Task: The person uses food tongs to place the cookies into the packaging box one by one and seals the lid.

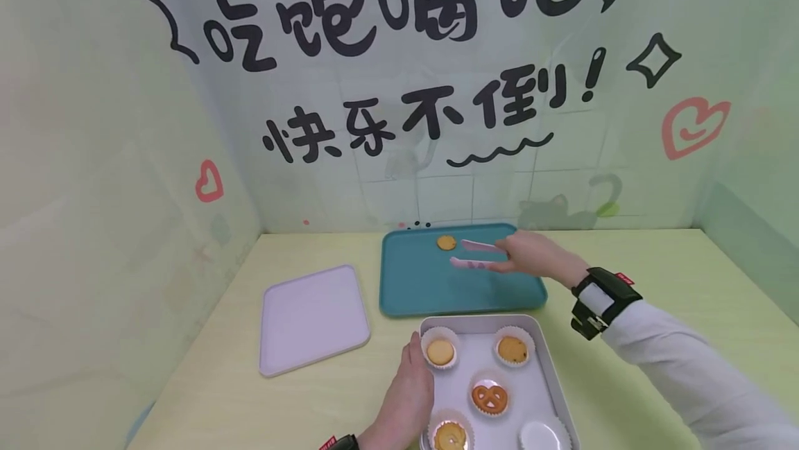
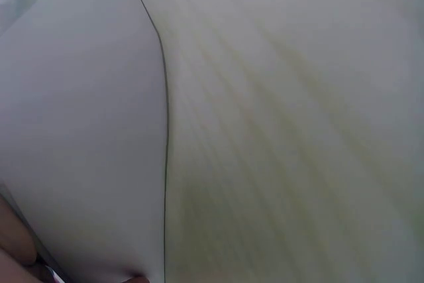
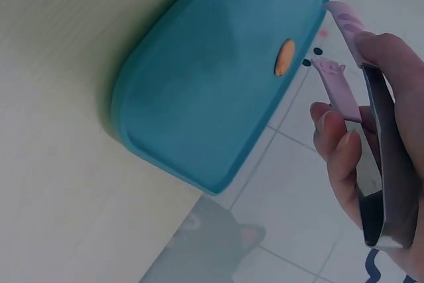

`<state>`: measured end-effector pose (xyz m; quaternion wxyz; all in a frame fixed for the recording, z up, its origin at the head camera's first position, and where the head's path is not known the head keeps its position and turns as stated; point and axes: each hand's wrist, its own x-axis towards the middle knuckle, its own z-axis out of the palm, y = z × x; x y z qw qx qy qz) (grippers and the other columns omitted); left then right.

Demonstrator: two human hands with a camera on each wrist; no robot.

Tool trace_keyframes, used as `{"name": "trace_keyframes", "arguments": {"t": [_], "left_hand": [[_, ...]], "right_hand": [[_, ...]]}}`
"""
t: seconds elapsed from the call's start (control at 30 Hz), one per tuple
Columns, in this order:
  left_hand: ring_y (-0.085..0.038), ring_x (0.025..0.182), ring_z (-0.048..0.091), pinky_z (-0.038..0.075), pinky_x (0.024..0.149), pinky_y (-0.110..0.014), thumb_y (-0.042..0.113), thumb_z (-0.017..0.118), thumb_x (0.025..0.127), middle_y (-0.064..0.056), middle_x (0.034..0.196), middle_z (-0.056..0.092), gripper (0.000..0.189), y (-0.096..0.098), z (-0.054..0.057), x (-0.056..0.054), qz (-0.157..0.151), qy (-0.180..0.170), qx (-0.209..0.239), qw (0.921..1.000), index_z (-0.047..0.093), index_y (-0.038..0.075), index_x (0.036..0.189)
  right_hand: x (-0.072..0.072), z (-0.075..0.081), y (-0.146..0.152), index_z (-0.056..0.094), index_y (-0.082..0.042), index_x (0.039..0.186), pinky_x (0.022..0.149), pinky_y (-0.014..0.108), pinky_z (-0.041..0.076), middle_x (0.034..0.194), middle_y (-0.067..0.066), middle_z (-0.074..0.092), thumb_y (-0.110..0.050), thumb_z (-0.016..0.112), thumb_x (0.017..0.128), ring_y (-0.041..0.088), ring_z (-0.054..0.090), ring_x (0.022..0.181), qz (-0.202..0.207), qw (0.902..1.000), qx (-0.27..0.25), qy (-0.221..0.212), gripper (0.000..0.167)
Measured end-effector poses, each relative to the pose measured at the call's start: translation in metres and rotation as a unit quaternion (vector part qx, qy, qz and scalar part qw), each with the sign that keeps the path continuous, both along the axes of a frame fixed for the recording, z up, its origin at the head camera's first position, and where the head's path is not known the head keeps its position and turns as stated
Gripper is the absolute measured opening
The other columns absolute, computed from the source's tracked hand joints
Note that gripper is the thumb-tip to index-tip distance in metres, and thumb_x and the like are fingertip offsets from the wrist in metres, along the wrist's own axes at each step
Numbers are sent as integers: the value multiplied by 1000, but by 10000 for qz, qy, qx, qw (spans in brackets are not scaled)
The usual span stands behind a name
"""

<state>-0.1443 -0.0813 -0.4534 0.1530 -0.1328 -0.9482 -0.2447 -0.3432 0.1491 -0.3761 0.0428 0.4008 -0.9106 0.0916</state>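
In the head view my right hand grips a pair of tongs with pink tips and metal arms, held spread over the teal tray. A single round cookie lies near that tray's back edge, just left of the tong tips. The right wrist view shows the thumb on one arm of the tongs and the fingers on the other. My left hand holds the left side of a white baking pan, where paper cups carry several cookies, among them a pretzel-shaped one.
A pale lilac tray lies on the light wood-look table at the left. One paper cup at the pan's near right shows no cookie. A printed backdrop rises behind the table's far edge.
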Motion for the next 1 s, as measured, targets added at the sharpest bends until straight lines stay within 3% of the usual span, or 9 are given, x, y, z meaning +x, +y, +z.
{"name": "trace_keyframes", "arguments": {"t": [0.43, 0.67, 1.0], "left_hand": [[-34, 93, 54, 51, 69, -31, -14, 49, 79, -30, 107, 43, 49, -1, 1, 1, -34, -57, -38, 10000, 29, -21, 123], [-34, 94, 54, 50, 71, -31, -11, 46, 81, -31, 109, 42, 47, 0, 3, 1, -63, -272, 45, 9996, 27, -22, 123], [-34, 94, 54, 51, 70, -31, -11, 48, 81, -30, 107, 42, 48, 0, 3, 1, -57, -161, -51, 9998, 28, -22, 123]], "right_hand": [[-36, -18, -17, 45, -11, 59, 41, 24, 38, 51, -1, 39, -36, 59, 86, 11, 44, 40, -644, 9958, 169, -625, 40], [-48, -24, -23, 48, -8, 61, 43, 25, 36, 53, -1, 39, -38, 58, 86, 12, 42, 43, -832, 9935, 245, -742, 41], [-58, -27, -37, 41, -10, 56, 45, 27, 39, 53, 1, 39, -43, 56, 87, 14, 44, 44, -1233, 9871, 417, -931, 47]]}}
